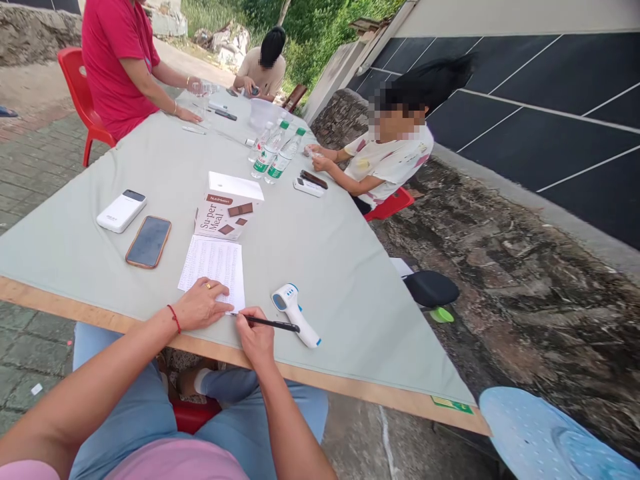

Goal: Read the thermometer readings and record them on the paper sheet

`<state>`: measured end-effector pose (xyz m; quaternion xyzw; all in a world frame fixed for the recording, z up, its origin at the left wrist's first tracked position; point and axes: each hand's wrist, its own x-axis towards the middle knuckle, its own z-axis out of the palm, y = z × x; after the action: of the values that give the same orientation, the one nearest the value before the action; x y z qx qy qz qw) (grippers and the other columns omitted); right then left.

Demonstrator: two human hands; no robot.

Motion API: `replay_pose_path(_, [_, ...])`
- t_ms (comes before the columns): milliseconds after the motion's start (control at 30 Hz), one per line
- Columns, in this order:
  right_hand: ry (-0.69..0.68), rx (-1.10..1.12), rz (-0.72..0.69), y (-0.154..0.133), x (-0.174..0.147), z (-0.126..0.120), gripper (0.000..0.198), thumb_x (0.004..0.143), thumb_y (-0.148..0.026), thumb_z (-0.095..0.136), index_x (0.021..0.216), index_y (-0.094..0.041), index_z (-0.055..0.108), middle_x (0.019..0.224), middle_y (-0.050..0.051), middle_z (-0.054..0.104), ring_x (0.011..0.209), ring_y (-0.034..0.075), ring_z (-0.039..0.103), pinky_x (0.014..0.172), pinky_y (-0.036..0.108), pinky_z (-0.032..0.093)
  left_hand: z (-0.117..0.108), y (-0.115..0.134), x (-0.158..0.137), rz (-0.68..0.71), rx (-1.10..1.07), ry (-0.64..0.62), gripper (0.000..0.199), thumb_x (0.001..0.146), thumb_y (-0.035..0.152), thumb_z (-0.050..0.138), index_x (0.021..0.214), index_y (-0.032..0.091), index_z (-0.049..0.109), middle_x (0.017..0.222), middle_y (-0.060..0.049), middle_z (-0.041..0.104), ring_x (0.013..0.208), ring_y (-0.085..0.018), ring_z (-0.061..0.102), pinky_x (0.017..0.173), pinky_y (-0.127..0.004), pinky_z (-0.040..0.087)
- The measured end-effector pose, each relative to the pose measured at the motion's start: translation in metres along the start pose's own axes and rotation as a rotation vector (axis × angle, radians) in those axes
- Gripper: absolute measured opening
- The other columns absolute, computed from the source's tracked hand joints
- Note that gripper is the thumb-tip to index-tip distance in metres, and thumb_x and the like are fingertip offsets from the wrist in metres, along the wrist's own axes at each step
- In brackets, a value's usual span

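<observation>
My right hand [257, 339] grips a black pen [277, 325], its tip at the lower edge of a sheet of paper [213, 263] covered in small rows of writing. Flat across the lower part of that sheet lies my left hand [204, 305], fingers stretched out, with a ring and a red bracelet. Behind the paper stands an upright "Super Meal" box [227, 207], touching or nearly touching it. A white and blue infrared thermometer [296, 313] lies right of my right hand, partly behind the pen's end. To the left is a phone [149, 241] lying face up.
A white power bank [122, 211] lies at the table's left. Several water bottles [273, 153] and a translucent basin [263, 115] stand farther back. Three people sit or stand around the table [345, 287]. A light blue hat [545, 433] is beyond the right corner.
</observation>
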<state>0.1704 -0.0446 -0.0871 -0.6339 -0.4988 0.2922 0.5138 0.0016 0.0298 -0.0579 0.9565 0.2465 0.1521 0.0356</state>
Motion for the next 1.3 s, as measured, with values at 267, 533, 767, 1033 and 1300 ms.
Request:
replay_pose_path(267, [-0.028, -0.009, 0.013, -0.0036, -0.0006, -0.0007, 0.014, 0.071, -0.034, 0.052, 0.066, -0.021, 0.056, 0.057, -0.003, 0.053, 0.053, 0.014, 0.047, 0.053, 0.026, 0.040, -0.0010, 0.0006, 0.0009, -0.001, 0.007, -0.010, 0.022, 0.089, 0.028, 0.054, 0.107, 0.031, 0.067, 0.116, -0.006, 0.058, 0.102, -0.022, 0.051, 0.090, -0.039, 0.032])
replay_pose_path(533, [-0.020, -0.013, 0.003, -0.0043, -0.0004, -0.0007, 0.013, 0.071, -0.033, 0.052, 0.067, -0.021, 0.056, 0.058, -0.003, 0.054, 0.053, 0.014, 0.046, 0.053, 0.026, 0.040, -0.0009, 0.0003, 0.0009, -0.002, 0.004, -0.009, 0.023, 0.090, 0.028, 0.053, 0.108, 0.031, 0.067, 0.116, -0.006, 0.058, 0.102, -0.022, 0.051, 0.090, -0.039, 0.032])
replay_pose_path(767, [-0.019, -0.013, 0.000, -0.0034, -0.0006, -0.0001, 0.013, 0.071, -0.033, 0.053, 0.066, -0.021, 0.056, 0.057, -0.003, 0.054, 0.053, 0.013, 0.047, 0.052, 0.026, 0.040, -0.0002, -0.0001, 0.0006, -0.002, 0.003, -0.015, 0.023, 0.090, 0.028, 0.053, 0.108, 0.031, 0.067, 0.116, -0.006, 0.058, 0.103, -0.022, 0.051, 0.090, -0.040, 0.032])
replay_pose_path(1033, [-0.016, -0.013, 0.006, -0.0033, -0.0008, -0.0009, 0.012, 0.070, -0.031, 0.052, 0.065, -0.021, 0.056, 0.056, -0.004, 0.054, 0.052, 0.013, 0.046, 0.051, 0.025, 0.040, 0.0000, -0.0006, 0.0004, 0.002, -0.001, -0.010, 0.023, 0.090, 0.029, 0.053, 0.108, 0.031, 0.067, 0.117, -0.006, 0.057, 0.103, -0.022, 0.051, 0.090, -0.040, 0.031])
replay_pose_path(1300, [0.002, 0.000, 0.003, -0.0001, -0.0006, -0.0010, 0.011, 0.071, -0.031, 0.053, 0.067, -0.021, 0.056, 0.056, -0.004, 0.054, 0.052, 0.013, 0.047, 0.052, 0.025, 0.040, 0.0008, -0.0002, 0.0006, 0.000, -0.001, -0.003, 0.022, 0.090, 0.028, 0.053, 0.106, 0.031, 0.068, 0.116, -0.006, 0.057, 0.102, -0.022, 0.051, 0.091, -0.039, 0.032])
